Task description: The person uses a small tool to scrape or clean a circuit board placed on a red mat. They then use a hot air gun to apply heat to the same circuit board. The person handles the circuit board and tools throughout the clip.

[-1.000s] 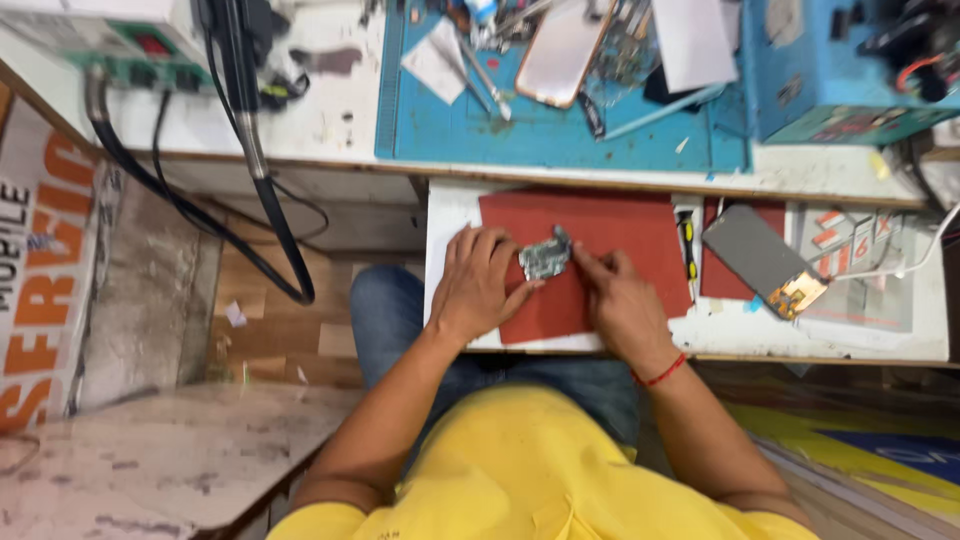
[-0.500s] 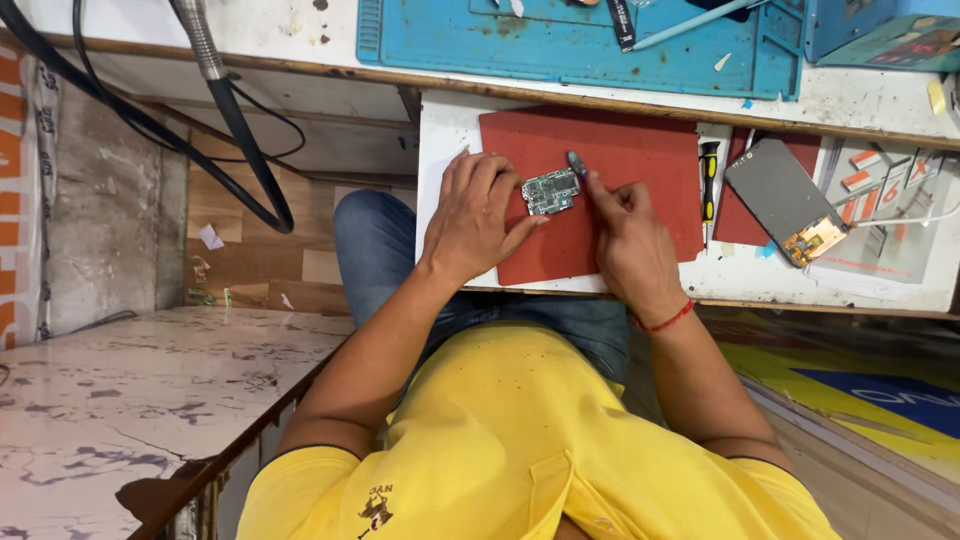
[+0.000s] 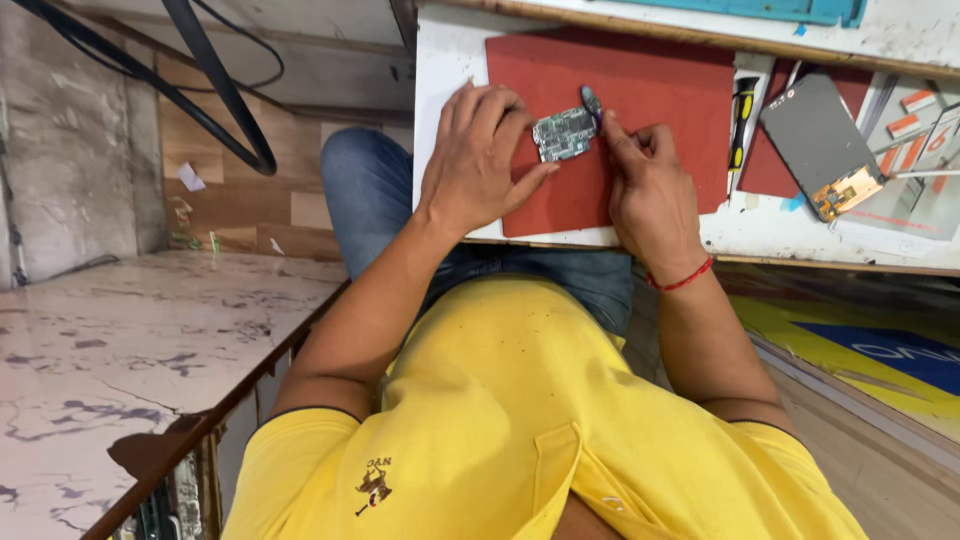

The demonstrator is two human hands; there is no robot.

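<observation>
A small green circuit board (image 3: 564, 134) lies on a red mat (image 3: 650, 90) on the white work shelf (image 3: 440, 100). My left hand (image 3: 478, 160) rests flat on the mat, its fingers pressing the board's left side. My right hand (image 3: 650, 190) is closed around a thin dark tool (image 3: 592, 103) whose tip meets the board's right edge. A red thread circles my right wrist.
A dark phone screen panel (image 3: 822, 145) with an orange flex end lies right of the mat, beside a yellow-and-black tool (image 3: 739, 120). Black cables (image 3: 215, 110) hang at upper left. A marbled floor (image 3: 120, 340) is at left, my yellow shirt below.
The view has tilted down and drawn closer, so the blue tray and bench top have slid out of the top. Both hands stay on the board; the tool remains at its right edge.
</observation>
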